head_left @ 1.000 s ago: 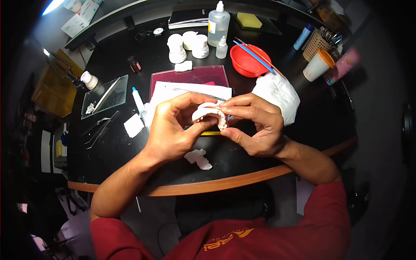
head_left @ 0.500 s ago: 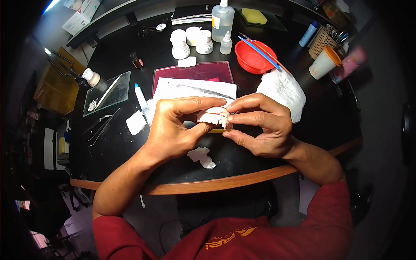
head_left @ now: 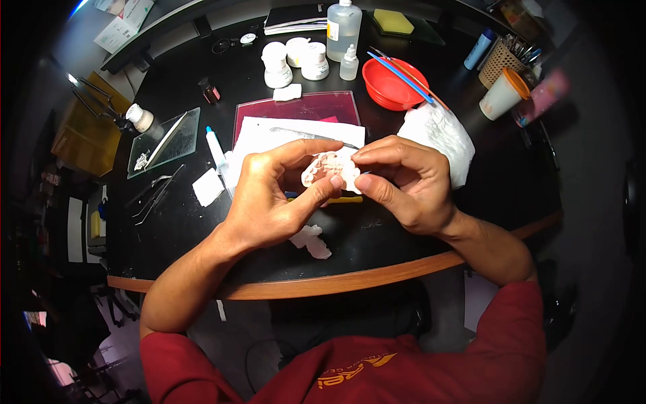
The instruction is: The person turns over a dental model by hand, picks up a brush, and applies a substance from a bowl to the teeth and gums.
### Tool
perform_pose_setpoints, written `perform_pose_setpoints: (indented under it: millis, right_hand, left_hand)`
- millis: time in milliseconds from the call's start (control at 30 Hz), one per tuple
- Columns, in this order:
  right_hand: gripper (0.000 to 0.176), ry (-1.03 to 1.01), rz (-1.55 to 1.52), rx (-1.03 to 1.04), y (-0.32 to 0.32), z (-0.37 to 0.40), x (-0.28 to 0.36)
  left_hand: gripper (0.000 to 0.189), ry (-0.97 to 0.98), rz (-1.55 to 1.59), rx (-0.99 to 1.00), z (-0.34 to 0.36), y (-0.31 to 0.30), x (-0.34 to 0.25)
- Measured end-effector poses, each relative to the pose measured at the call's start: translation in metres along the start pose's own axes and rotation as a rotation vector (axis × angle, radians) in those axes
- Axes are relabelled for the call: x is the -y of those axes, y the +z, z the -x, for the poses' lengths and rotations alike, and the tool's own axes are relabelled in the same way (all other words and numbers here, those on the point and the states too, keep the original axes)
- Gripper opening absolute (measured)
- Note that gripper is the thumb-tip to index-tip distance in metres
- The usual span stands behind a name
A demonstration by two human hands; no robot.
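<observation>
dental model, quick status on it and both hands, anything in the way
Left hand and right hand both on dental model, teeth showing. Model held up over desk. Nothing seen between hands and model.

Left: tweezers (head_left: 159,200) are lying on the near side of a slab (head_left: 142,143).
Centre: a tool (head_left: 303,134) is resting on paper (head_left: 254,139), which is overlapping a board (head_left: 316,108).
Far: jars (head_left: 314,62) are standing left of a bottle (head_left: 343,38).
Right: brushes (head_left: 404,80) are lying across a bowl (head_left: 381,94).
Between hands: a dental model (head_left: 329,163) is sitting.
</observation>
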State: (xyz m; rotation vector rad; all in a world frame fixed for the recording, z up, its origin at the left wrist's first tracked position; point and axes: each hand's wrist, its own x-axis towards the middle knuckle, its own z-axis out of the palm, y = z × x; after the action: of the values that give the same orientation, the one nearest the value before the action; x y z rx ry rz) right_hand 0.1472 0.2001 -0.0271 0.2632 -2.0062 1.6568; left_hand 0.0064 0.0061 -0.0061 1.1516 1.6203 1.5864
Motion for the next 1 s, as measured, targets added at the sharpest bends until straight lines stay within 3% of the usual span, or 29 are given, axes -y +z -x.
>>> perform_pose_setpoints:
  millis: [133,233,333,533,733,767,933,1000]
  right_hand:
    - [0.018,0.102,-0.139,-0.039,0.0012,0.0011,0.0001]
    - [0.016,0.143,-0.146,-0.037,-0.0018,0.0012,0.0021]
    - [0.016,0.102,-0.120,-0.020,-0.0017,0.0018,0.0027]
    - [0.015,0.101,-0.126,0.001,-0.0054,0.0029,-0.0001]
    - [0.027,0.080,-0.151,0.040,-0.0017,0.0032,0.0039]
    - [0.034,0.022,-0.097,0.066,-0.0026,0.0028,-0.0005]
    - [0.029,-0.249,0.226,0.044,-0.0052,-0.0030,0.0008]
    - [0.026,-0.318,0.322,0.044,-0.0049,-0.0026,0.0022]
  left_hand:
    - [0.040,-0.006,-0.035,0.036,0.0001,-0.0014,-0.0029]
    - [0.042,0.163,-0.075,0.039,0.0000,-0.0005,0.0042]
    - [0.048,0.065,-0.111,0.081,0.0012,-0.0036,-0.0038]
    - [0.043,0.186,-0.182,0.036,0.0011,-0.0029,0.0039]
    - [0.041,0.274,-0.243,0.028,-0.0002,-0.0033,0.0054]
    - [0.040,0.259,-0.203,0.023,0.0001,-0.0023,0.0047]
    - [0.039,0.039,0.124,0.051,0.0015,0.0001,0.0035]
    - [0.042,0.052,0.014,0.090,0.0005,-0.0056,0.0055]
